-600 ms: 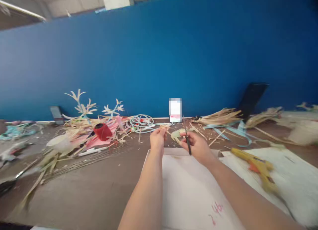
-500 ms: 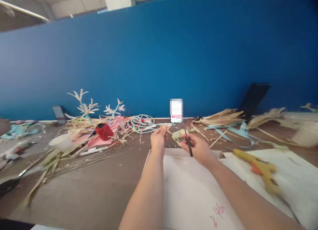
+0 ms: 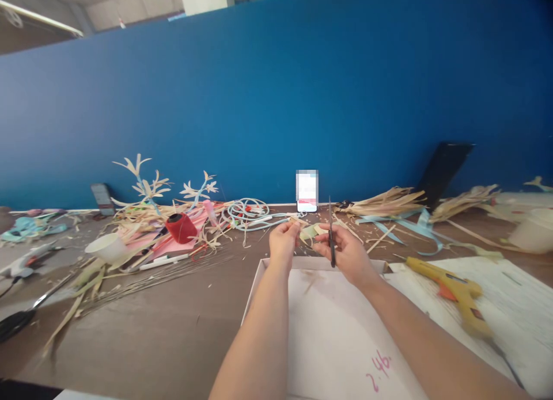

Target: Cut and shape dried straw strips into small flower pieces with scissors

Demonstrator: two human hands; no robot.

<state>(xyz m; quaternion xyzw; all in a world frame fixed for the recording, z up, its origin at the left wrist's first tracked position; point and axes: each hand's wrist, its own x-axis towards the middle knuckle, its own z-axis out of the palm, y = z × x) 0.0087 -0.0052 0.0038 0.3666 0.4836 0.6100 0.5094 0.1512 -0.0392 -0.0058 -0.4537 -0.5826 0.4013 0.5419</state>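
Note:
My left hand is closed in a pinch on a small pale strip, its tip poking out past the fingertips. Black scissors sit in my right hand, blades pointing up and away from me. Between the two hands is a pale green strip, close to my right fingertips; whether those fingers touch it I cannot tell. Both hands hover over the far edge of a white box lid marked with red writing.
A yellow glue gun lies on paper at the right. Leftward are a red thread spool, a white cup, thin wires and straw flowers. A lit phone leans on the blue partition. Dried straw lies behind.
My left hand has shifted slightly right, nearer my right hand. The scissors have turned more upright in my right hand, their blades now showing above the fingers.

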